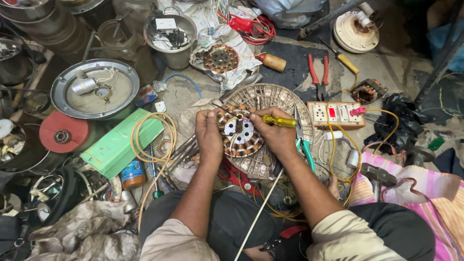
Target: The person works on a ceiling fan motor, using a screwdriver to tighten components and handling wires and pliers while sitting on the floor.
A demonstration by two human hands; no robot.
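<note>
Now the right hand (278,135) is gripping a yellow-handled screwdriver (270,120), its tip touching the round copper-wound stator (240,131); the left hand (209,133) is clasping the stator's left edge.

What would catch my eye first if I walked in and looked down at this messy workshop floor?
Most likely the round copper-wound coil at the centre, gripped by the left hand while the right hand holds a yellow-handled screwdriver against it. Next, the red-handled pliers and the white socket board just beyond to the right. On the left lie a green box and a shiny metal dish.
</note>
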